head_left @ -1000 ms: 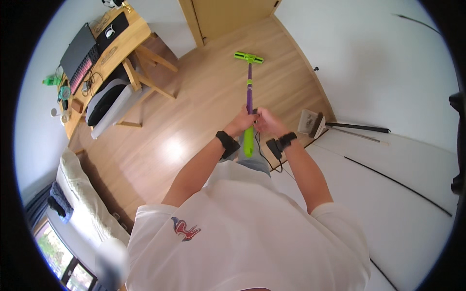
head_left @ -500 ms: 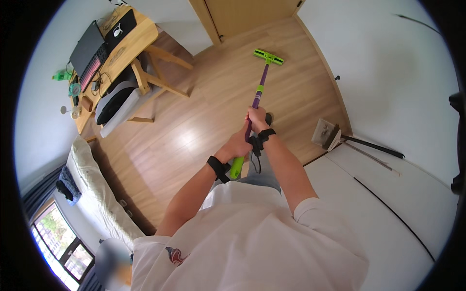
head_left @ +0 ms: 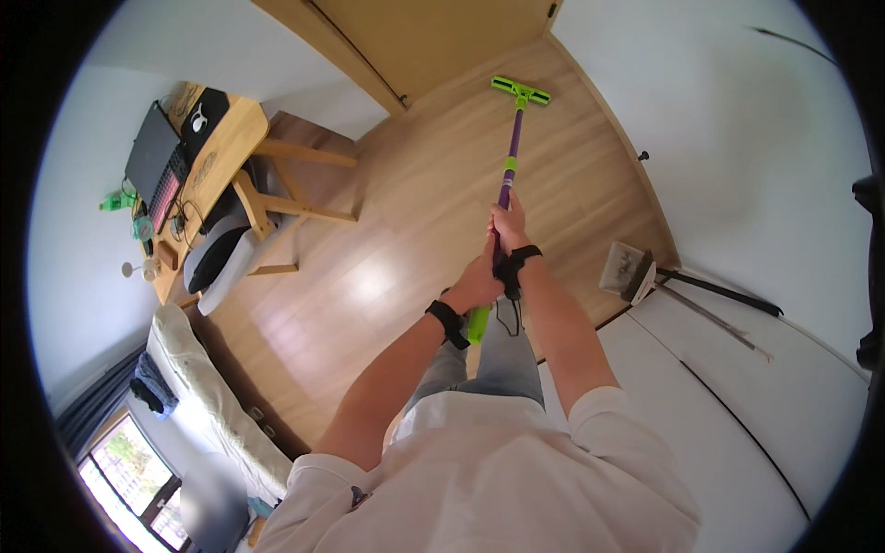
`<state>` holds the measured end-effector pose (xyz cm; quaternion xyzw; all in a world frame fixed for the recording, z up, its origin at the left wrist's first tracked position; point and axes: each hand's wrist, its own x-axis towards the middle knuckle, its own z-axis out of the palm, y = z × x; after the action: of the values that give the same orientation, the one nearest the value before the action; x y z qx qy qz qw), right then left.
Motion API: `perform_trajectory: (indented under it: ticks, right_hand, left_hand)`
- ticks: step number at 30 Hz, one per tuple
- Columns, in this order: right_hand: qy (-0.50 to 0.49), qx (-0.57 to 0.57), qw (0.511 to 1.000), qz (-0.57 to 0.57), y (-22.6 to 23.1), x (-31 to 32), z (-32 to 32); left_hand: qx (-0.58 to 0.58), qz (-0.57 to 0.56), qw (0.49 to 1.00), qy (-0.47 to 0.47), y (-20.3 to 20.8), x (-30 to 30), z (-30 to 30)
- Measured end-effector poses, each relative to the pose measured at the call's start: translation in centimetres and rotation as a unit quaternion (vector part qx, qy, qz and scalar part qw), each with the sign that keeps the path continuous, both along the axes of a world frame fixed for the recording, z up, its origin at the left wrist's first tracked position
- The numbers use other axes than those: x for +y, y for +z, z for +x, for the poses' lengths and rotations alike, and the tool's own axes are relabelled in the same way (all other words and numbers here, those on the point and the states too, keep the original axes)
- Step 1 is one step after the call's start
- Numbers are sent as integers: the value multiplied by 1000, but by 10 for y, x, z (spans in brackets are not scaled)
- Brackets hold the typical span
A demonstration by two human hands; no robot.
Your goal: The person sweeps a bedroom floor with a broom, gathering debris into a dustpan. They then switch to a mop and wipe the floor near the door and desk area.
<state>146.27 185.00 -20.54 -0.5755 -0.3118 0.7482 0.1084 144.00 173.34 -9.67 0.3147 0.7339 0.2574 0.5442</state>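
A sponge mop with a purple pole [head_left: 514, 138] and a bright green head [head_left: 521, 92] stretches out ahead of me. Its head rests on the wood floor not far from the door, and its green end grip [head_left: 478, 324] points back toward my legs. My right hand [head_left: 509, 221] is closed around the middle of the pole. Lower down, near the grip, my left hand [head_left: 476, 282] wraps the same pole. Black straps circle both wrists, and part of the pole is hidden behind the hands.
A wooden desk [head_left: 241, 120] with a laptop [head_left: 155, 152] stands at the left, a grey chair [head_left: 230, 267] tucked against it. A bed [head_left: 198, 378] lies below that. At the right, a dustpan [head_left: 622, 267] and broom [head_left: 645, 276] lean by the white wall. The door [head_left: 433, 37] is ahead.
The mop head has moved a little farther away and to the right, and both arms reach farther forward. My view has turned, so the desk and bed appear shifted and more door shows.
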Motion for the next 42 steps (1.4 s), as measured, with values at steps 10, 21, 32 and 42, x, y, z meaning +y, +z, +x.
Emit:
perform_trajectory:
  ticks: [10, 21, 32, 42]
  right_hand:
    - [-56, 53, 996, -49, -6, 95, -39]
    - [-115, 139, 980, -81, 7, 64, -44]
    - [-60, 80, 993, -65, 44, 6, -159]
    - [-71, 124, 985, -102, 46, -60, -287]
  left_hand:
    - [-28, -38, 998, -47, -5, 96, -46]
    - [-140, -19, 990, -23, 42, 74, -69]
    - [-127, -41, 990, -33, 84, 10, -188]
    - [-111, -33, 987, -109, 139, -55, -337]
